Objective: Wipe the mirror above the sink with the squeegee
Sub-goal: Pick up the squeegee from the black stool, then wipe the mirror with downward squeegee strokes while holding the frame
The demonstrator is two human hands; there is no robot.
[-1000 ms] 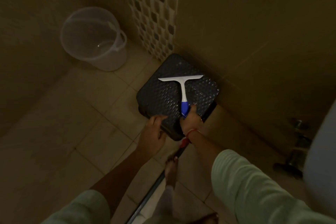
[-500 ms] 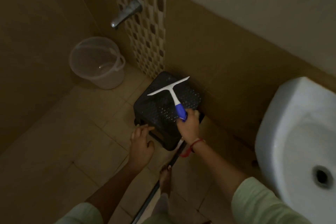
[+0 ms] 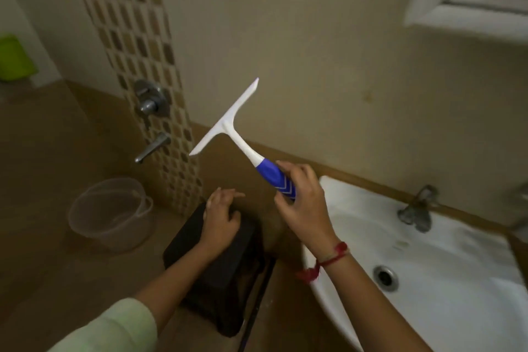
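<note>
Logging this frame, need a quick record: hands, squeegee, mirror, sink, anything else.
right hand: grips squeegee by blue handle
left hand: over black stool, holds nothing
squeegee: in the air, blade up-left, touching no surface
mirror: white frame, top right, apart from blade
sink: white, lower right, tap at back
other: clear bucket on floor

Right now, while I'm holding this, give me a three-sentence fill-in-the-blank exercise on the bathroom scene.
1. The right hand holds the squeegee by its ____ grip.
2. Below the left hand, which holds nothing, stands a black ____.
3. A red thread is tied round the ____ wrist.
Missing words: blue; stool; right.
</note>
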